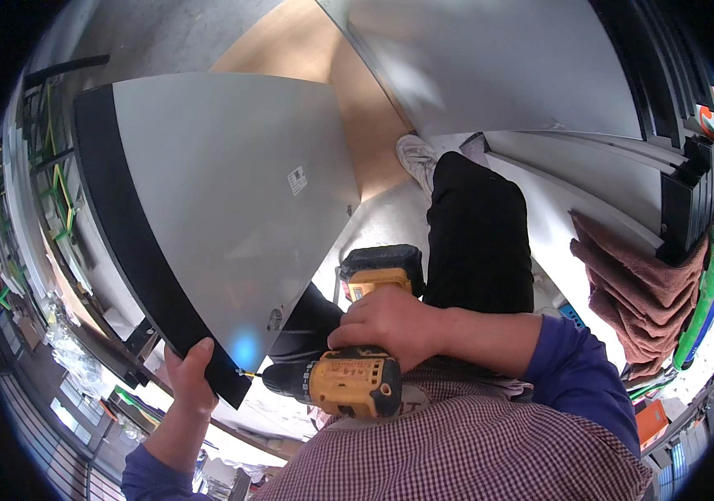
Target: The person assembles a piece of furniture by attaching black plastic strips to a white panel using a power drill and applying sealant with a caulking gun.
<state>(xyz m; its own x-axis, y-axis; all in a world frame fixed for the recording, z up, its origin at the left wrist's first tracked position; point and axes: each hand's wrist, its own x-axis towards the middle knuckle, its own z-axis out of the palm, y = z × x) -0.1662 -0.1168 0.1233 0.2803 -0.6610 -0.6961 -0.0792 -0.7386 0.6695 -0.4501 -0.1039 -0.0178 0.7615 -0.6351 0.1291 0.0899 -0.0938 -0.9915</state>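
Note:
My right hand (388,324) is wrapped round the handle of a yellow and black cordless drill (355,382), which lies on its side with its battery pointing away from me. The drill's bit (247,372) points left and meets the near end of a black edge strip (152,250). A blue-white glow falls on the panel beside that tip. This strip runs along the left side of a large grey panel (232,184) with a small white label. At the strip's near end, my left hand (190,376) grips it, thumb on top; the other fingers are mostly hidden.
Another grey panel (490,67) with black edging stands at the far right. A brown towel (636,288) hangs at the right beside a green tube (703,309). Racked strips and frames (60,200) line the left. My legs are between the panels, with one white shoe (417,160) showing.

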